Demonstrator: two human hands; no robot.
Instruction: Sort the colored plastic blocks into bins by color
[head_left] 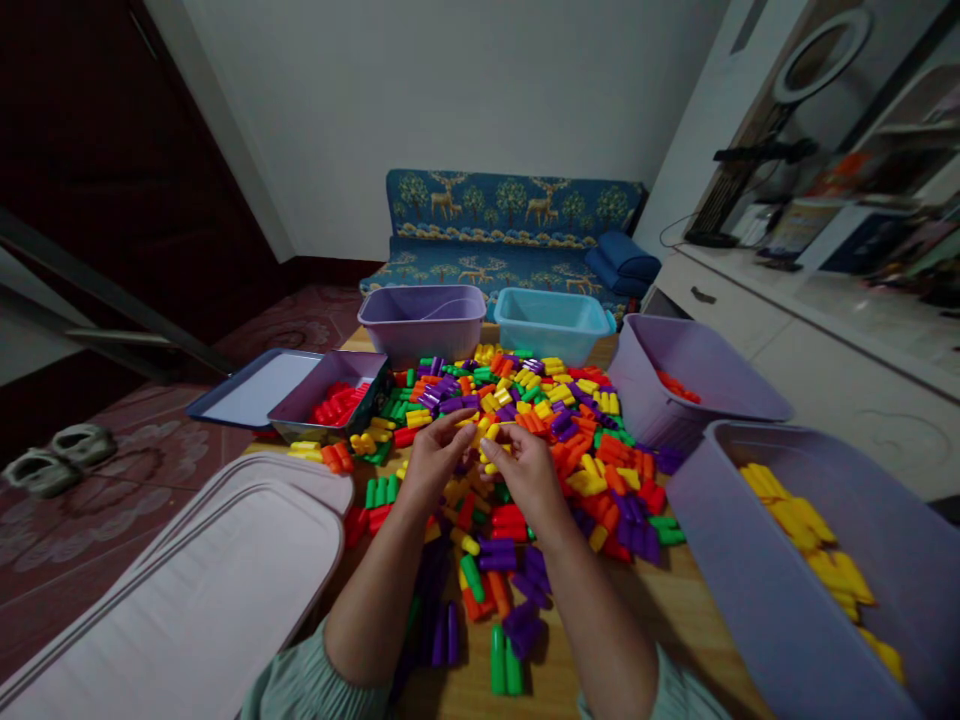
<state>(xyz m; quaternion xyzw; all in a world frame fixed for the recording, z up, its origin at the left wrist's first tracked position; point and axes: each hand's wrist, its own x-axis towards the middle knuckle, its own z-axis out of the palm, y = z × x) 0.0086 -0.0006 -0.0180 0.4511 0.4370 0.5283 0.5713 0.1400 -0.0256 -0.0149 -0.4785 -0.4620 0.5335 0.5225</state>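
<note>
My left hand (441, 450) and my right hand (531, 472) meet over the middle of a heap of coloured plastic pieces (510, 525). Yellow plastic pieces (489, 432) are pinched between the fingers of both hands. Each looks like short rounded tubes joined side by side; fingers hide part of them, so their exact number cannot be told. Red, orange, green, purple and yellow pieces of the same kind lie loose beneath and around my hands. Close to my forearms are a green piece (506, 660) and purple pieces (525, 630).
Yellow pieces lie in the near right purple bin (720, 530), red ones in the far right purple bin (637, 390). A purple bin (420, 330) and a blue bin (551, 335) stand at the back. Left are a box (300, 410) with red pieces and stacked pale lids (217, 600).
</note>
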